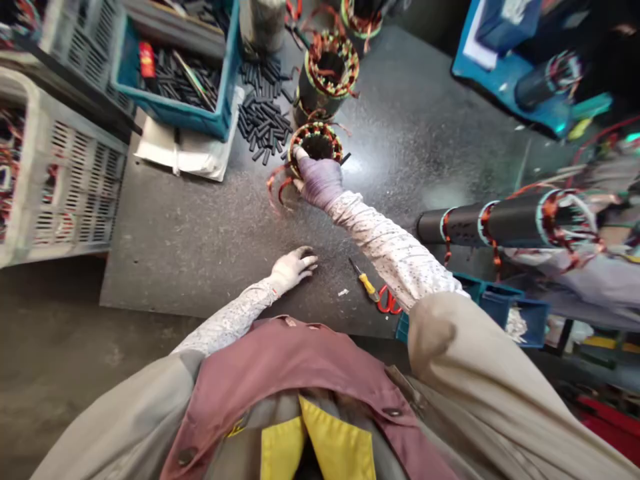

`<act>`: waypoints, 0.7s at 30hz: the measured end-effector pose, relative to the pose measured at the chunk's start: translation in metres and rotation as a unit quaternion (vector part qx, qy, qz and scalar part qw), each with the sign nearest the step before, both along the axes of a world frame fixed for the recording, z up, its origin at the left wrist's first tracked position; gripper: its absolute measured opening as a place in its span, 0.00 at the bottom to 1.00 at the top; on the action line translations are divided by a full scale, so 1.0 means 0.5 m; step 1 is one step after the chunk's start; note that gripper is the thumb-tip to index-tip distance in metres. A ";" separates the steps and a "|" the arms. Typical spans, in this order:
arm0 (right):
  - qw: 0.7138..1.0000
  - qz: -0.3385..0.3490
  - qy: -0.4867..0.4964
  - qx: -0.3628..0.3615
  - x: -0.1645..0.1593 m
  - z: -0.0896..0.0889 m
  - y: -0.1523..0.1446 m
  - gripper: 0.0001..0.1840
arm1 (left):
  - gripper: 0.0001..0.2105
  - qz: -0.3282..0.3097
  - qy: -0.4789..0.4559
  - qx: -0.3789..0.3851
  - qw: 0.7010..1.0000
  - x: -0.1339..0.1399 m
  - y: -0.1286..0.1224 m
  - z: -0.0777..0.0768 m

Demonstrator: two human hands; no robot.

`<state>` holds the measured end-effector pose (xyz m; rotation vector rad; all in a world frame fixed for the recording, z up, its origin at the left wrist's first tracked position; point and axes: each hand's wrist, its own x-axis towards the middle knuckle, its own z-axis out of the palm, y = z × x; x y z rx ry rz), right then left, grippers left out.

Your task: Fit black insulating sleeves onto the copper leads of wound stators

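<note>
Stator (pixel 315 129) stands at my R hand (pixel 321 179), fingers (pixel 299 153) pinching its near-L rim, prob. to steady it; the grip blocks its near wall, some fingertips hidden. L hand (pixel 291 269) rests nearer me on table (pixel 200 233), fingers slightly apart, nothing held. Black tubes (pixel 264 125) piled L of & beyond R fingers, prob. for quick reach.

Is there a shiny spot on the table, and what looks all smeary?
Head view: yes, there's bright glare on the dark table, just picture-right of the right hand, probably reflected light; head view: the far right edge looks smeared, while the yellow-handled screwdriver looks clearer.
</note>
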<state>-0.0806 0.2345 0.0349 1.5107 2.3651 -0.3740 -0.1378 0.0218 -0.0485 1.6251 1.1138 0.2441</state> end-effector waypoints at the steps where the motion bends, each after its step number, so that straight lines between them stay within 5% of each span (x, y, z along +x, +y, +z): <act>1: 1.000 0.009 -0.011 -0.004 -0.004 -0.009 0.001 0.32 | 0.19 -0.024 0.011 0.003 1.000 0.011 0.001 0.001; 5: 0.997 0.059 -0.055 -0.019 -0.023 -0.005 0.007 0.37 | 0.09 -0.033 0.013 -0.030 0.999 0.039 0.032 -0.001; 9: 0.996 0.071 0.049 0.004 0.005 0.063 -0.026 0.33 | 0.05 0.034 -0.028 -0.079 0.996 0.033 0.045 0.001; 12: 0.986 -0.008 0.145 0.078 0.094 0.133 -0.155 0.28 | 0.12 0.099 -0.095 -0.133 0.982 0.032 0.031 0.025; 14: 0.968 -0.126 0.196 0.093 0.162 0.161 -0.285 0.24 | 0.17 0.122 -0.145 -0.168 0.967 0.043 0.011 0.058; 18: 0.960 -0.203 0.194 -0.007 0.260 0.139 -0.523 0.22 | 0.22 0.126 -0.264 -0.253 0.922 0.091 -0.046 0.138; 21: 0.935 -0.286 0.210 0.009 0.294 0.121 -0.610 0.24 | 0.24 0.097 -0.389 -0.377 0.835 0.124 -0.081 0.191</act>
